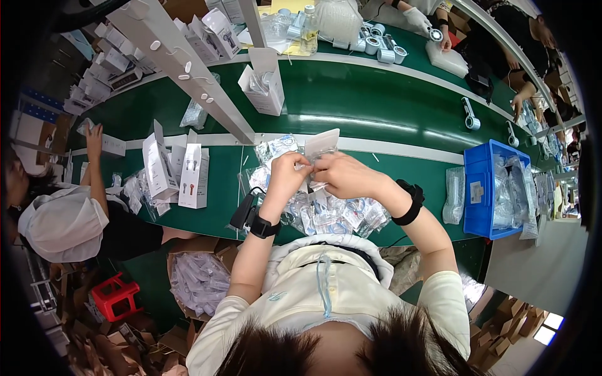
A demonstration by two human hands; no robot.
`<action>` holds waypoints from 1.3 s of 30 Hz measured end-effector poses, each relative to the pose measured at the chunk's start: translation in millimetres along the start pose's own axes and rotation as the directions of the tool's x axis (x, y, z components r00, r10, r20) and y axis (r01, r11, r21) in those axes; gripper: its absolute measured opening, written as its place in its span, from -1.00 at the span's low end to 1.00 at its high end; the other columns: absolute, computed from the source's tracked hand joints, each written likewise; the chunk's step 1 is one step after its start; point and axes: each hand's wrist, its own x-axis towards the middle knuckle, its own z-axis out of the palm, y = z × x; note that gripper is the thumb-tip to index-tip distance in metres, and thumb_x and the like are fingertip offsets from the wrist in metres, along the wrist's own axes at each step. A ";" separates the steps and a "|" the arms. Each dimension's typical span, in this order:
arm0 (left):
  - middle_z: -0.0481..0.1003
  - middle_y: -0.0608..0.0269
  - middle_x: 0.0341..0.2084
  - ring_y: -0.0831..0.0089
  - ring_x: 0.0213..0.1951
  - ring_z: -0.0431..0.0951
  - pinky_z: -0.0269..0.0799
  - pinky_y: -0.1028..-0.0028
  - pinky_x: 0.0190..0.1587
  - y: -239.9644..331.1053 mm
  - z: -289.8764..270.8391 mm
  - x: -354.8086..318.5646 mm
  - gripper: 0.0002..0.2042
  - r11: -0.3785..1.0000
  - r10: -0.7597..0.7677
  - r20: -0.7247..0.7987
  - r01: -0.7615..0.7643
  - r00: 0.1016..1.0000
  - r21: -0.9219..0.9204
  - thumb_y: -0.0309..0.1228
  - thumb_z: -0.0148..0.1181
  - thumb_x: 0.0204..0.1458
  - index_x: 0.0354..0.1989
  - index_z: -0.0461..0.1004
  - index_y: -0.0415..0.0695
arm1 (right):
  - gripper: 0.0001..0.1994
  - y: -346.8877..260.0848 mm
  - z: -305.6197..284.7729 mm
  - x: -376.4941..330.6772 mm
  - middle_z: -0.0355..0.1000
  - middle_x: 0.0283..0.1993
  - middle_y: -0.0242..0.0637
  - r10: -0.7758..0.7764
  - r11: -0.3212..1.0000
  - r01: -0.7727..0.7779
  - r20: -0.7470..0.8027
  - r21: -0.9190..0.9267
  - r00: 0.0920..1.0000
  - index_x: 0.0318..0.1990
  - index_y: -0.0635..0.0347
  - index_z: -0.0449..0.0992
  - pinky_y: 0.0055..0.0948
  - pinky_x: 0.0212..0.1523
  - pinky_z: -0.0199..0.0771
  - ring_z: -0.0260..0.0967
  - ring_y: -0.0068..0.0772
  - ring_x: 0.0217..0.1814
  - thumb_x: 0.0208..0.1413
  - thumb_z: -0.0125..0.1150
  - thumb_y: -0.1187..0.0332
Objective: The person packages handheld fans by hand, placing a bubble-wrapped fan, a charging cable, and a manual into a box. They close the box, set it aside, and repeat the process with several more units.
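Dark hair and a pale collar fill the near edge, and from there both forearms rise to the middle of the green worktop (351, 103). At the far left, a cardboard box (199, 279) on the floor holds clear plastic bags, next to a red stool (115, 296). On the worktop's left stand upright white cartons (193, 175) with a small picture on the front, and another open white carton (263, 81) stands farther off. The left hand (287, 169) and right hand (342, 175) meet over a heap of clear bagged parts (326, 213); each grip is pinched shut on a small clear pouch (321, 145) with a white card top, held just above the heap. What lies inside the pouch is too small to tell. Both wrists carry black bands. To the right a blue bin (480, 188) holds more clear bags, and one further bag (454, 194) lies just beside it. At the far edge white rolls (376, 45) lie near another person's gloved hand, and that person is cut off by the frame.
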 end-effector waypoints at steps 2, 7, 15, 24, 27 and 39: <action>0.47 0.12 -0.61 0.32 -0.50 0.46 0.32 0.48 -0.41 -3.1 2.7 0.4 -0.89 1.000 0.025 -0.032 -0.025 0.999 -0.007 -0.53 0.22 -0.32 -0.55 0.49 -0.27 | -0.82 -1.3 0.4 4.7 0.32 -0.38 -0.33 -0.008 0.996 0.002 -0.059 -0.091 0.998 -0.40 0.18 0.41 -0.40 -0.27 0.29 0.27 -0.29 -0.23 -0.29 0.14 0.43; 0.46 0.04 -0.56 0.18 -0.44 0.48 0.37 0.39 -0.35 -2.0 -0.2 0.0 -0.90 0.999 -0.005 -0.025 0.004 1.000 -0.034 -0.54 0.21 -0.33 -0.58 0.46 -0.28 | -0.73 -2.1 2.0 2.1 0.29 -0.40 -0.33 -0.063 0.937 -0.002 -0.175 -0.348 0.983 -0.34 0.14 0.42 -0.38 -0.24 0.27 0.24 -0.30 -0.26 -0.28 0.20 0.31; 0.47 0.09 -0.55 0.29 -0.46 0.48 0.35 0.47 -0.36 -5.3 -3.4 -3.8 -0.92 0.998 -0.032 -0.125 0.024 0.992 -0.061 -0.59 0.18 -0.29 -0.55 0.48 -0.28 | -0.48 -12.6 23.4 -9.9 0.27 -0.10 -0.22 -0.112 0.977 0.090 -0.107 -0.196 0.988 -0.11 0.16 0.37 -0.29 0.08 0.14 0.19 -0.25 0.01 -0.30 0.29 0.16; 0.41 0.23 -0.23 0.51 -0.23 0.40 0.31 0.60 -0.25 3.3 -56.1 -6.8 -0.78 0.817 -0.104 -0.312 -0.098 0.944 -0.568 -0.54 0.14 -0.10 -0.25 0.34 -0.25 | 0.21 31.9 62.7 -0.5 -0.10 0.26 -0.11 0.575 0.586 -0.103 -0.323 0.804 0.751 0.26 0.19 -0.40 -0.34 0.23 -0.09 -0.12 -0.26 0.29 -0.53 0.46 0.37; 0.26 -0.07 -0.08 0.06 -0.03 0.25 0.17 0.24 0.00 -104.4 -120.4 19.8 -0.51 0.804 0.293 -0.560 0.117 0.775 0.583 -0.34 0.27 -0.23 -0.10 0.27 -0.26 | 0.17 82.9 31.0 17.7 -0.09 0.25 -0.15 0.675 0.614 0.037 -0.548 0.788 0.494 0.26 0.16 -0.39 -0.35 0.20 -0.02 -0.09 -0.29 0.28 -0.49 0.43 0.46; 0.11 -0.14 -0.04 -0.13 0.01 0.13 0.13 0.12 0.02 -141.8 -133.2 -24.5 0.05 0.450 -0.450 -0.397 0.587 0.800 0.673 -0.51 0.33 -0.49 0.24 -0.24 0.10 | 0.01 166.4 39.8 -29.5 0.01 0.11 0.00 0.570 0.712 -0.608 -0.794 0.351 0.210 0.25 0.18 -0.20 -0.20 0.17 -0.05 -0.05 0.04 0.16 -0.40 0.37 0.32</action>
